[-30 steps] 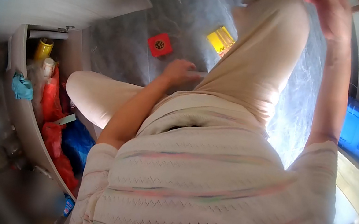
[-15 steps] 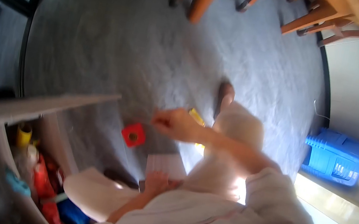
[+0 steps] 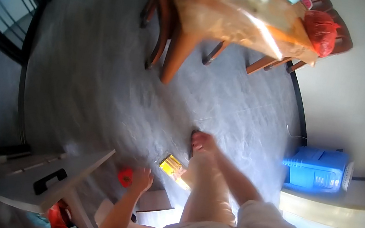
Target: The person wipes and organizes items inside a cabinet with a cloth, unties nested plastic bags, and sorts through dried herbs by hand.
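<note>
My left hand (image 3: 142, 180) is open, fingers apart, with nothing visible in it. Just left of it, a small red object (image 3: 124, 177) lies on the floor. Below that hand is a flat greyish-brown panel (image 3: 154, 200). My right hand (image 3: 203, 142) is over my right knee, close above the dark shoe in this view. Its fingers are blurred and partly hidden, and no held thing shows. On the floor between my hands lies a yellow packet (image 3: 172, 166) with brownish contents, partly covered by my leg.
At lower left stands a cabinet door or drawer front (image 3: 70, 177) with a black handle (image 3: 48, 181); red and blue items are behind it. A wooden table (image 3: 235, 31) and chairs stand ahead, with a red bag (image 3: 320, 33). To the right is a blue plastic box (image 3: 315, 170).
My view has tilted up, showing more of the table. My right hand has moved away from the red object to my knee. My left hand has lifted from the panel towards the red object.
</note>
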`<state>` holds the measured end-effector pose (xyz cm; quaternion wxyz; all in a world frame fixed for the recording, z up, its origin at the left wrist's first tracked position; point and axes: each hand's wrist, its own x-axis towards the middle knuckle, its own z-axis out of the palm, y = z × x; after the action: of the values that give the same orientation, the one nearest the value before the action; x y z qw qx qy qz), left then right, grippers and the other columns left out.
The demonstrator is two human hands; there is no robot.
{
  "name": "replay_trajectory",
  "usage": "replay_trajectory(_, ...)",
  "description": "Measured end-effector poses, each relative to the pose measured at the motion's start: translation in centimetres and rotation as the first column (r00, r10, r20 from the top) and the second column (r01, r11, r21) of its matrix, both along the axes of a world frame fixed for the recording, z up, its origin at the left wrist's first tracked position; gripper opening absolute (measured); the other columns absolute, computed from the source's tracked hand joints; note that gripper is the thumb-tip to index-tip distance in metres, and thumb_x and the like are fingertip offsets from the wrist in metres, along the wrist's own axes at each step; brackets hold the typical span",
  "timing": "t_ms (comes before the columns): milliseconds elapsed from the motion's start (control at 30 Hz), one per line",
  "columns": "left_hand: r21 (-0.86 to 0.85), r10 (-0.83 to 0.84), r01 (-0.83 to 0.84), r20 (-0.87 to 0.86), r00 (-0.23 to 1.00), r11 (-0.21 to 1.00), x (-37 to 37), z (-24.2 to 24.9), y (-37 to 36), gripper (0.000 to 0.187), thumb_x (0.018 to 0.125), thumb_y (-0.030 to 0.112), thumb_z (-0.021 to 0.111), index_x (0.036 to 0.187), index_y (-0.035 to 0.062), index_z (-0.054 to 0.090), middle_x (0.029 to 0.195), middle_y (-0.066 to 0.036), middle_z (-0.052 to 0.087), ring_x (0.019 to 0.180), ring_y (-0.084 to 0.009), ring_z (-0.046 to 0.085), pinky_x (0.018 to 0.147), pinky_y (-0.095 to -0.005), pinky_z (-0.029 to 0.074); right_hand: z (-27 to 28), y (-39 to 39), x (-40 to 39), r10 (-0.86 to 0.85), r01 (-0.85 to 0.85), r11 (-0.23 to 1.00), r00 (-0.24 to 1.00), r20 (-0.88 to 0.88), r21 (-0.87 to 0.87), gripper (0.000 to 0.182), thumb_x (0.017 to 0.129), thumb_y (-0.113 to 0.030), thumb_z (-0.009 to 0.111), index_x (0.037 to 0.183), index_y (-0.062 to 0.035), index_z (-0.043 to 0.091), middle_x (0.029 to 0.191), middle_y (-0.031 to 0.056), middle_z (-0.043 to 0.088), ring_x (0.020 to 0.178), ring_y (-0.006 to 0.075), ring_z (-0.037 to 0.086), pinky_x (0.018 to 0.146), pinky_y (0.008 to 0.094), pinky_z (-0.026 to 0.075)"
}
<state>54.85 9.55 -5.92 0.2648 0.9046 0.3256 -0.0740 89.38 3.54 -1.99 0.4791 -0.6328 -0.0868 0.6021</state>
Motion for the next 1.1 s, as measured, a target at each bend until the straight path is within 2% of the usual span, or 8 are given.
replay_trajectory(33, 0.076, -0.003, -0.001, 0.047, 0.999, 0.997, 3.5, 2.0, 4.0, 0.028, 0.076, 0.026, 0.059, 0.098, 0.0088, 0.058, 0.092, -0.015, 0.057, 0.09, -0.0307, 0.054, 0.077, -0.0437, 0.045, 7.4, 1.7, 3.2, -0.044, 0.08, 0.988, 0.964, 0.262, -0.129, 0.019, 0.086, -0.009, 0.05, 0.102, -0.0017, 0.055, 0.082, 0.0117, 0.061, 0.059, 0.0197, 0.062, 0.042, 0.0308, 0.048)
replay_trajectory(167, 0.192, 0.047, -0.148, 0.45, 0.892, 0.97, 17.0, 16.1, 15.5, 0.029, 0.072, 0.016, 0.065, 0.099, 0.0076, 0.057, 0.095, -0.012, 0.058, 0.09, -0.0317, 0.054, 0.077, -0.0407, 0.045, 22.7, 1.6, 22.1, -0.54, 0.4, 0.84, 0.542, 0.645, 0.367, 0.02, 0.081, -0.005, 0.048, 0.097, -0.0014, 0.059, 0.073, 0.0079, 0.058, 0.053, 0.0167, 0.057, 0.036, 0.027, 0.044)
replay_trajectory(267, 0.075, 0.082, -0.15, 0.569, 0.818, 0.986, 22.4, 20.9, 17.0, 0.029, 0.073, 0.014, 0.064, 0.1, 0.0081, 0.057, 0.094, -0.012, 0.058, 0.088, -0.0317, 0.055, 0.075, -0.0399, 0.046, 33.7, 3.6, 34.8, -0.2, 0.476, 0.834, -0.209, 0.957, 0.279, 0.048, 0.079, -0.04, 0.064, 0.102, 0.0016, 0.055, 0.087, 0.0114, 0.059, 0.082, 0.0184, 0.057, 0.066, 0.0302, 0.048)
replay_trajectory(367, -0.02, 0.02, -0.012, 0.441, 0.897, 1.0, 23.2, 19.2, 14.9, 0.029, 0.074, 0.016, 0.064, 0.102, 0.009, 0.057, 0.093, -0.013, 0.058, 0.086, -0.0316, 0.056, 0.074, -0.0406, 0.047, 38.0, 7.2, 44.5, -0.175, 0.495, 0.796, -0.362, 0.916, 0.348, 0.088, 0.064, -0.058, 0.071, 0.123, 0.0021, 0.044, 0.115, 0.0213, 0.055, 0.108, 0.0303, 0.053, 0.09, 0.037, 0.042)
replay_trajectory(500, -0.223, -0.005, 0.016, 0.05, 0.999, 0.975, 19.3, 17.0, 10.3, 0.029, 0.077, 0.023, 0.061, 0.101, 0.0089, 0.06, 0.093, -0.015, 0.059, 0.09, -0.0327, 0.057, 0.075, -0.0413, 0.048, 38.4, 11.2, 49.8, 0.062, 0.612, 0.787, -0.204, 0.977, 0.078, 0.128, 0.048, -0.07, 0.071, 0.141, -0.0049, 0.012, 0.136, 0.0245, 0.033, 0.125, 0.0398, 0.035, 0.102, 0.0471, 0.03)
replay_trajectory(767, -0.35, 0.055, -0.093, -0.116, 0.992, 0.932, 8.3, 11.3, 4.2, 0.029, 0.075, 0.026, 0.062, 0.098, 0.0085, 0.064, 0.093, -0.012, 0.065, 0.086, -0.0273, 0.061, 0.075, -0.037, 0.048, 38.8, 8.8, 50.0, 0.209, 0.59, 0.807, -0.247, 0.946, -0.024, 0.068, 0.066, -0.052, 0.067, 0.107, 0.0012, 0.057, 0.106, 0.0201, 0.06, 0.104, 0.032, 0.056, 0.088, 0.0382, 0.043)
replay_trajectory(933, -0.346, 0.169, -0.177, -0.054, 0.984, 0.921, 4.0, 9.4, 2.4, 0.03, 0.074, 0.028, 0.065, 0.096, 0.0085, 0.064, 0.087, -0.01, 0.065, 0.079, -0.0252, 0.063, 0.071, -0.0362, 0.049, 39.8, 3.9, 40.7, -0.167, 0.408, 0.875, -0.254, 0.953, 0.262, 0.049, 0.074, -0.037, 0.069, 0.101, 0.0027, 0.059, 0.093, 0.0154, 0.064, 0.086, 0.0251, 0.061, 0.077, 0.0342, 0.046)
replay_trajectory(1100, -0.469, 0.172, -0.224, -0.152, 0.973, 0.854, 1.1, 10.0, 1.8, 0.031, 0.078, 0.028, 0.059, 0.101, 0.0079, 0.062, 0.098, -0.011, 0.064, 0.091, -0.028, 0.061, 0.078, -0.0352, 0.048, 39.0, -1.0, 18.2, -0.582, 0.195, 0.797, 0.499, 0.642, 0.571, 0.035, 0.085, -0.013, 0.063, 0.112, 0.0062, 0.053, 0.102, 0.0098, 0.06, 0.091, 0.0149, 0.058, 0.083, 0.0274, 0.046)
